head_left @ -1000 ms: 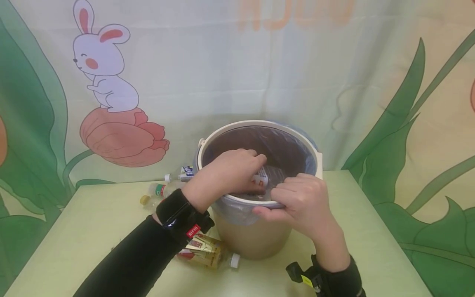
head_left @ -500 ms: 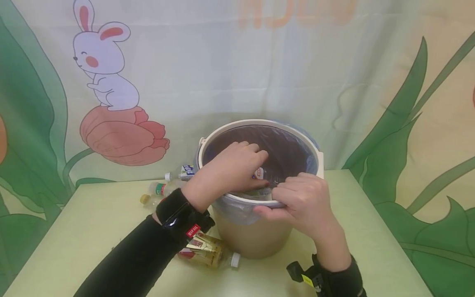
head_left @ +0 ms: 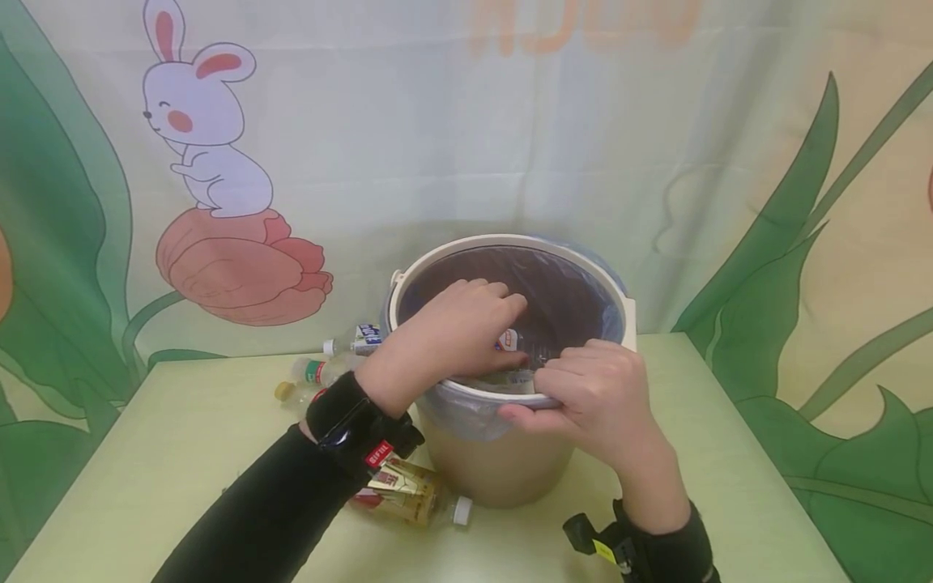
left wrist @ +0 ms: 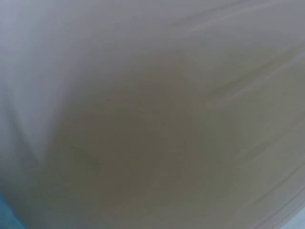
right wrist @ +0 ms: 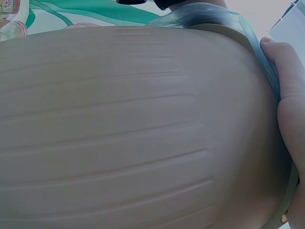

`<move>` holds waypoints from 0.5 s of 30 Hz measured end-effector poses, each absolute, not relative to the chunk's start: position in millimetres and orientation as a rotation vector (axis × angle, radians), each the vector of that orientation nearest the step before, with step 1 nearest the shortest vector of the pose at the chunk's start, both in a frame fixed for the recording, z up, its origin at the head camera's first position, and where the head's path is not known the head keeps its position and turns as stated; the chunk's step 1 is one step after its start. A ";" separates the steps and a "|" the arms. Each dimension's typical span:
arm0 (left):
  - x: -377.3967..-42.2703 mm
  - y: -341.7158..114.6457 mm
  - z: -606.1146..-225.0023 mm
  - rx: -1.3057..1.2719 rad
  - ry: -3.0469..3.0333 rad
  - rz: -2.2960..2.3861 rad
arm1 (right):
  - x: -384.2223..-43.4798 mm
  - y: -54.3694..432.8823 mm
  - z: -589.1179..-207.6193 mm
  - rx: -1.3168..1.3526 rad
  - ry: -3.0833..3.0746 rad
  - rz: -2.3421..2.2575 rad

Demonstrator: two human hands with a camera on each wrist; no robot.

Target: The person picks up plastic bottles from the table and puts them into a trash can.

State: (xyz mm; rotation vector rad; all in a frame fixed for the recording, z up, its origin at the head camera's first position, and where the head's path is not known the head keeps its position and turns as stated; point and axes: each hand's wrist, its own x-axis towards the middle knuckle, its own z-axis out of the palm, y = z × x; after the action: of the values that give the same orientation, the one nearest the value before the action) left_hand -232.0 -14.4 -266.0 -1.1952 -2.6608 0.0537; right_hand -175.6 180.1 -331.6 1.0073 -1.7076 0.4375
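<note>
A beige trash bin [head_left: 499,474] with a bluish plastic liner [head_left: 474,421] folded over its white rim stands on the table. My left hand [head_left: 466,320] reaches over the rim into the bin, thumb and fingers apart. Beside the thumb, a clear plastic bottle with a printed label [head_left: 509,338] shows inside, partly hidden by the hand. With the thumb outside and fingers curled inside, my right hand [head_left: 594,389] grips the near right of the rim. Only the bin's blurred outer wall [left wrist: 143,124] fills most of the left wrist view; the right wrist view shows its ribbed side [right wrist: 105,124] and the right thumb [right wrist: 286,71].
A bottle with a gold label [head_left: 408,494] and white cap lies before the bin, partly behind the left forearm. Several more bottles, including a green-labelled one [head_left: 317,371] and a yellow-capped one [head_left: 291,394], lie left of it. A printed curtain [head_left: 452,121] hangs behind the table.
The bottle in the bin has dropped lower, out of the left hand, and the left fingers have loosened and lifted slightly. The right hand keeps its grip on the rim.
</note>
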 end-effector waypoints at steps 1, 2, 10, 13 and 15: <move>-232.0 -14.5 -265.7 -1.194 -2.659 0.050 | -175.5 180.3 -331.7 1.007 -1.708 0.435; -231.9 -14.7 -265.3 -1.192 -2.658 0.044 | -175.4 180.5 -331.6 1.006 -1.710 0.433; -231.7 -18.5 -262.8 -1.128 -2.678 -0.173 | -174.9 181.2 -331.4 1.012 -1.730 0.416; -231.7 -20.9 -262.4 -1.105 -2.660 -0.305 | -174.1 182.0 -331.8 1.014 -1.751 0.407; -231.2 -22.1 -262.0 -1.094 -2.629 -0.377 | -173.8 182.3 -332.2 1.015 -1.759 0.403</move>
State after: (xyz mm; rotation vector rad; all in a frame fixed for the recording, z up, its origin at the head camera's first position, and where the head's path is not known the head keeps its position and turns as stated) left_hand -231.2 -22.1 -262.0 -1.0944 -2.6294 -0.3773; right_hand -173.8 182.3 -332.2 1.0145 -1.7588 0.4026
